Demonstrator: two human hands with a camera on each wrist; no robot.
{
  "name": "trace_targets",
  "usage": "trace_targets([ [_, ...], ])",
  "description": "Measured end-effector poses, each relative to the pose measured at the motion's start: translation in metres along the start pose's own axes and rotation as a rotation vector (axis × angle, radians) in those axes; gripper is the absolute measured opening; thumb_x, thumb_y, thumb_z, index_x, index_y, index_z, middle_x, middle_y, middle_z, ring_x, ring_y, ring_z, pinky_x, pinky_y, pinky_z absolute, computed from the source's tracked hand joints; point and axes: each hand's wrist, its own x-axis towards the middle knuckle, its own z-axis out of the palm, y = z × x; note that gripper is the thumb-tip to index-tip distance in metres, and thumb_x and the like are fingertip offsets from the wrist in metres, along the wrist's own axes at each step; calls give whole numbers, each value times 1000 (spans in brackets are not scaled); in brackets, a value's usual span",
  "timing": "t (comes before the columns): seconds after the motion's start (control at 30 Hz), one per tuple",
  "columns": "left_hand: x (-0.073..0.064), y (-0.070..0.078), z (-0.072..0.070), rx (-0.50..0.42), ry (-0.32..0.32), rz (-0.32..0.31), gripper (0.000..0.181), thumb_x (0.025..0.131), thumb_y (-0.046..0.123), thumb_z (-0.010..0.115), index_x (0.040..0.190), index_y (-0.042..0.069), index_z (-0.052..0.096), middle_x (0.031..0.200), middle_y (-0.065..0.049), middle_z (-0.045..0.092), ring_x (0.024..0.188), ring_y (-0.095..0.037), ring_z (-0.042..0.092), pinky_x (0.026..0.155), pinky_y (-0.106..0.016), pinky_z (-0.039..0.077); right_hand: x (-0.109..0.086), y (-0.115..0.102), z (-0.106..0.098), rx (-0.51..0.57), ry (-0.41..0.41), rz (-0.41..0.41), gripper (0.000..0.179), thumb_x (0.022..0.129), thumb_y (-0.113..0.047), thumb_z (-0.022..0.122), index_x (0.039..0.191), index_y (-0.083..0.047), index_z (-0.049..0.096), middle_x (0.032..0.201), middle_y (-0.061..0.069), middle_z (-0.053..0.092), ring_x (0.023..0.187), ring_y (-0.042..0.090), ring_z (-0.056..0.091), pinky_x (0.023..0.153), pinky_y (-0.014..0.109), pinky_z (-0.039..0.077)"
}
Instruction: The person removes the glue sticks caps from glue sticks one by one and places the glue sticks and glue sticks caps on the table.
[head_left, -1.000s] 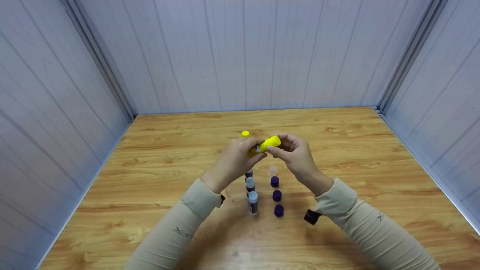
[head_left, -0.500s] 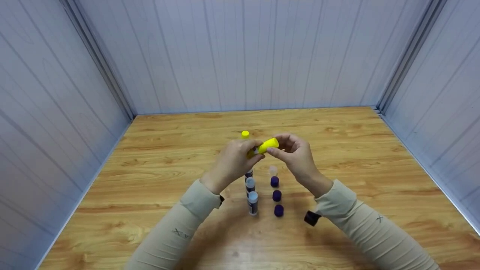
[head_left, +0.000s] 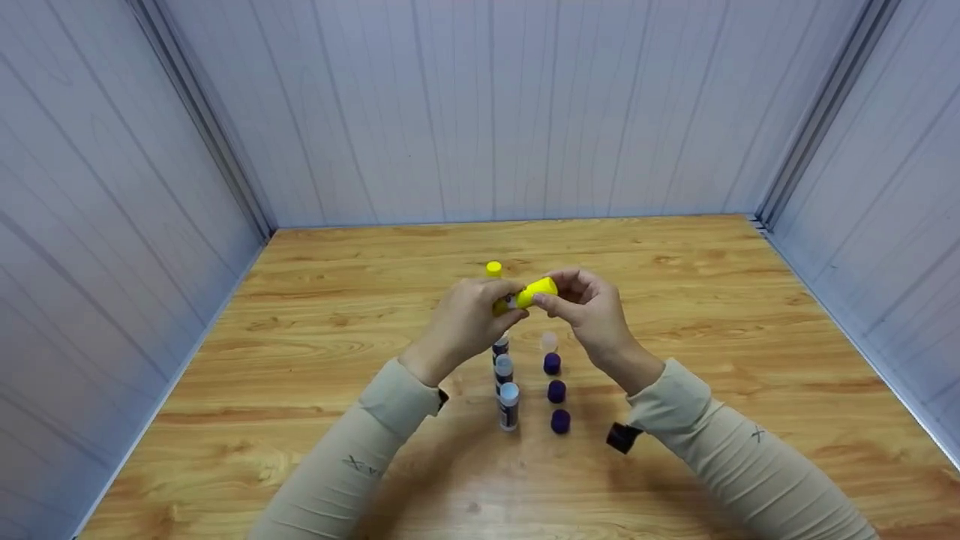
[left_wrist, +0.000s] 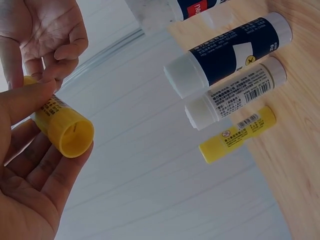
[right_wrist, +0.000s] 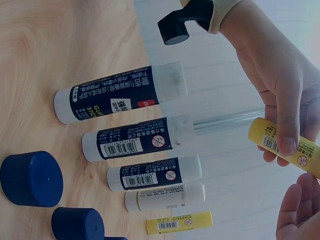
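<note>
Above the table, a yellow glue stick [head_left: 537, 292] is held tilted between both hands. My left hand [head_left: 465, 319] grips its body, with thumb and fingers wrapped round it; the left wrist view shows the hollow base of the glue stick [left_wrist: 67, 132]. At the other end, my right hand [head_left: 600, 319] pinches the yellow cap between thumb and fingers. Below the hands stands a row of uncapped glue sticks, with a navy one [head_left: 508, 409] nearest me and a white one [left_wrist: 237, 95] further back. Another yellow glue stick [right_wrist: 179, 223] stands upright at the far end.
Right of the row, several dark blue caps [head_left: 556, 391] and a whitish translucent cap [head_left: 549, 342] sit in a line on the wooden table [head_left: 337, 337]. Pale panel walls [head_left: 517, 112] enclose the table at the back and sides. A black wrist camera [head_left: 622, 436] hangs under the right sleeve.
The yellow glue stick has dipped very slightly at its cap end and shifted a little to the left. Both hands keep nearly the same place and hold.
</note>
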Motion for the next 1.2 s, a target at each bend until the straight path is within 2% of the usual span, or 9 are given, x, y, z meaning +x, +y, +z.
trace_targets([
  [0.2, 1, -4, -2, -25, -28, -15, 28, 101, 14, 79, 127, 3, 78, 115, -13, 81, 92, -23, 77, 80, -35, 66, 2, 1, -4, 45, -5, 3, 19, 99, 6, 74, 116, 0, 70, 102, 5, 72, 88, 17, 65, 77, 24, 58],
  [0.3, -1, -12, -6, -38, -26, -60, 25, 101, 13, 80, 123, 2, 79, 112, -13, 81, 89, -21, 76, 78, -35, 65, 5, -2, -12, 97, 48, -33, 21, 96, 12, 73, 111, -4, 71, 97, 3, 72, 84, 15, 65, 74, 23, 58],
  [0.4, -6, -24, -9, -41, 9, -124, 22, 99, 11, 81, 119, 1, 80, 109, -14, 82, 83, -19, 71, 75, -34, 63, 10, -5, -22, 116, 118, -75, 25, 94, 16, 71, 108, -5, 71, 94, 3, 71, 80, 14, 65, 71, 23, 57],
  [0.47, -8, -30, -11, -51, 35, -143, 21, 99, 10, 81, 118, 1, 80, 108, -14, 82, 81, -18, 69, 74, -35, 62, 13, -5, -27, 89, 132, -81, 25, 95, 14, 72, 110, -5, 71, 95, 3, 72, 82, 14, 66, 71, 23, 58],
  [0.57, -9, -35, -13, -77, 46, -135, 22, 99, 10, 81, 119, 1, 80, 110, -15, 82, 82, -19, 69, 76, -36, 63, 15, -4, -30, 41, 113, -64, 23, 96, 11, 74, 114, -3, 71, 98, 2, 72, 86, 15, 67, 72, 23, 58],
  [0.7, -8, -36, -12, -96, 35, -118, 20, 100, 11, 80, 117, 2, 80, 109, -15, 81, 82, -19, 67, 77, -36, 62, 16, -2, -31, 18, 94, -52, 24, 96, 11, 74, 118, 1, 70, 99, 2, 73, 87, 15, 68, 72, 22, 58],
  [0.87, -8, -37, -12, -114, 57, -142, 19, 100, 11, 80, 117, 3, 80, 108, -14, 82, 82, -19, 67, 77, -37, 62, 17, 3, -33, -13, 72, -68, 26, 94, 12, 76, 118, 2, 72, 100, 2, 74, 86, 15, 68, 72, 21, 58],
  [1.07, -7, -38, -10, -175, 63, -182, 25, 99, 11, 81, 123, 5, 79, 116, -13, 82, 93, -20, 74, 85, -38, 65, 20, 8, -38, -156, 38, -112, 29, 93, 7, 81, 121, 1, 75, 104, 3, 76, 92, 15, 70, 77, 21, 61],
  [1.2, -6, -37, -8, -231, 68, -200, 26, 98, 9, 82, 124, 4, 79, 118, -13, 81, 97, -21, 74, 88, -39, 66, 23, 12, -40, -265, 11, -125, 35, 93, 3, 82, 127, 3, 74, 110, 11, 77, 96, 14, 71, 80, 21, 61],
])
